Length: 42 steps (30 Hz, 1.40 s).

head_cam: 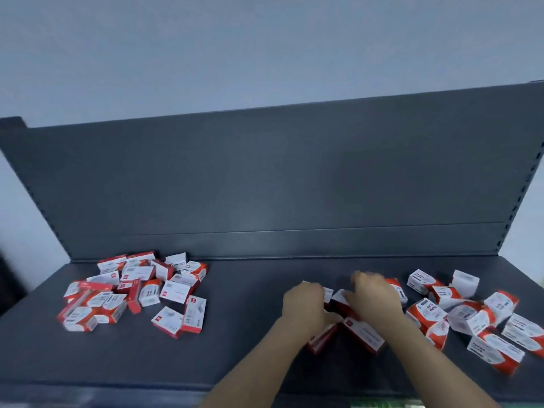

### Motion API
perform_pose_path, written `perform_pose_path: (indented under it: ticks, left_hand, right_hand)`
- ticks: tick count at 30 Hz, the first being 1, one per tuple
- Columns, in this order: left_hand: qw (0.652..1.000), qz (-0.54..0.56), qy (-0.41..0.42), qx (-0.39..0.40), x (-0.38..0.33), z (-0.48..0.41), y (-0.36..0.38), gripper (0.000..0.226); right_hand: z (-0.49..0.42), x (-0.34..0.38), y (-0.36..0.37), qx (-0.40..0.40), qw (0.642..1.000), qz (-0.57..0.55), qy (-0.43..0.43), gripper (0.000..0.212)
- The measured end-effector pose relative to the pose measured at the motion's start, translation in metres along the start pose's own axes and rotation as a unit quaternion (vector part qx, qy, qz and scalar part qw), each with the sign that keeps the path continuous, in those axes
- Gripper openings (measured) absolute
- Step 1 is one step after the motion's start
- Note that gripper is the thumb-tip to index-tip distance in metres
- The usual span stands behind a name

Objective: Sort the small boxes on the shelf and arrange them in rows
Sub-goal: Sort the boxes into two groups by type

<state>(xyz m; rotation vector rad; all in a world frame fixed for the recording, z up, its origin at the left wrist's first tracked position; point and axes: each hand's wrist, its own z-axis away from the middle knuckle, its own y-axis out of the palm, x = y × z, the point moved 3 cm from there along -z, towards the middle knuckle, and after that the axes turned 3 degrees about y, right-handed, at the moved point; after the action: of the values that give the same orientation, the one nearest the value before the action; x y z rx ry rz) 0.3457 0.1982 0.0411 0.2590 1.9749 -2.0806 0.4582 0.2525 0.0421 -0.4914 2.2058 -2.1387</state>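
1. Far to the left of the left hand (pixel 303 304), the left pile (pixel 173 290) of small red and white boxes lies all mixed up. It sits near the left end of the dark shelf (pixel 250 319), and its far side almost reaches the back wall (pixel 294 178).
2. Between that pile and the left hand there is a wide strip of bare shelf.
3. The left hand rests on top of the middle boxes (pixel 363 334). Its fingers bend down, but it is blurry, so I cannot tell if it grips one.
4. The middle boxes lie under and between both hands. One lies just in front of the right hand (pixel 374 295), closer to the person.
5. The right hand is just beside the left hand and also rests on the boxes. It is blurry too, so I cannot tell if it holds anything.
6. Just to the right of the right hand, the right pile (pixel 468 316) spreads out to the right side of the picture.
7. The back wall stands well behind both hands. The shelf's front edge runs under both forearms.
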Motion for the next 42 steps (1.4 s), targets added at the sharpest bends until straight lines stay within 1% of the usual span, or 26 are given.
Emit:
perform_pose_path:
  ticks: [2,3,4,5,6,8,10,14,19,26,29,32,33,35,36,37,40,42]
  left_hand:
    - [0.997,0.032,0.006,-0.072,0.005,0.001,-0.016,0.036]
    - [0.994,0.027,0.008,-0.107,0.008,0.000,-0.024,0.034]
    - [0.991,0.007,0.007,-0.133,0.012,-0.001,-0.032,0.038]
    - [0.989,-0.020,0.002,-0.148,0.017,-0.001,-0.038,0.048]
    - [0.987,-0.046,-0.004,-0.154,0.022,-0.001,-0.044,0.058]
    - [0.984,-0.083,-0.023,-0.158,0.034,0.000,-0.052,0.068]
    - [0.982,-0.099,-0.044,-0.155,0.047,0.002,-0.056,0.070]
    - [0.977,-0.103,-0.079,-0.167,0.070,0.015,-0.063,0.071]
    - [0.976,-0.102,-0.119,-0.151,0.105,0.037,-0.062,0.073]
    - [0.972,-0.069,-0.172,-0.147,0.184,0.069,-0.077,0.075]
    - [0.970,-0.065,-0.183,-0.145,0.227,0.087,-0.088,0.073]
    - [0.968,-0.041,-0.199,-0.145,0.283,0.107,-0.099,0.074]
    - [0.967,-0.023,-0.207,-0.146,0.303,0.114,-0.103,0.071]
    - [0.967,0.013,-0.213,-0.137,0.341,0.129,-0.110,0.055]
    - [0.970,0.027,-0.210,-0.121,0.357,0.136,-0.112,0.048]
    - [0.973,0.033,-0.205,-0.099,0.371,0.142,-0.112,0.045]
    - [0.980,0.003,-0.198,-0.027,0.400,0.153,-0.109,0.040]
    - [0.982,-0.007,-0.187,-0.005,0.413,0.155,-0.106,0.033]
  right_hand:
    - [0.000,0.007,-0.006,-0.044,0.999,-0.022,-0.017,0.036]
    - [0.001,0.012,-0.010,-0.068,0.997,-0.040,-0.027,0.039]
    - [0.001,0.018,-0.013,-0.088,0.994,-0.056,-0.039,0.043]
    - [0.001,0.025,-0.017,-0.101,0.991,-0.068,-0.052,0.047]
    - [0.001,0.032,-0.021,-0.110,0.989,-0.080,-0.061,0.051]
    - [0.001,0.045,-0.029,-0.115,0.985,-0.103,-0.075,0.056]
    - [0.002,0.058,-0.034,-0.115,0.982,-0.114,-0.092,0.058]
    - [0.005,0.084,-0.035,-0.089,0.979,-0.138,-0.118,0.058]
    - [0.011,0.123,-0.016,-0.051,0.975,-0.156,-0.151,0.059]
    - [0.017,0.207,0.012,-0.016,0.969,-0.142,-0.199,0.059]
    - [0.021,0.256,0.026,0.006,0.968,-0.137,-0.211,0.054]
    - [0.027,0.315,0.044,0.033,0.959,-0.144,-0.241,0.043]
    - [0.030,0.335,0.051,0.043,0.956,-0.146,-0.250,0.042]
    - [0.034,0.372,0.066,0.062,0.950,-0.143,-0.270,0.043]
    - [0.036,0.389,0.074,0.072,0.947,-0.142,-0.279,0.042]
    - [0.039,0.404,0.081,0.087,0.944,-0.137,-0.286,0.040]
    - [0.043,0.438,0.101,0.122,0.934,-0.144,-0.302,0.047]
    - [0.042,0.453,0.115,0.137,0.934,-0.133,-0.302,0.046]
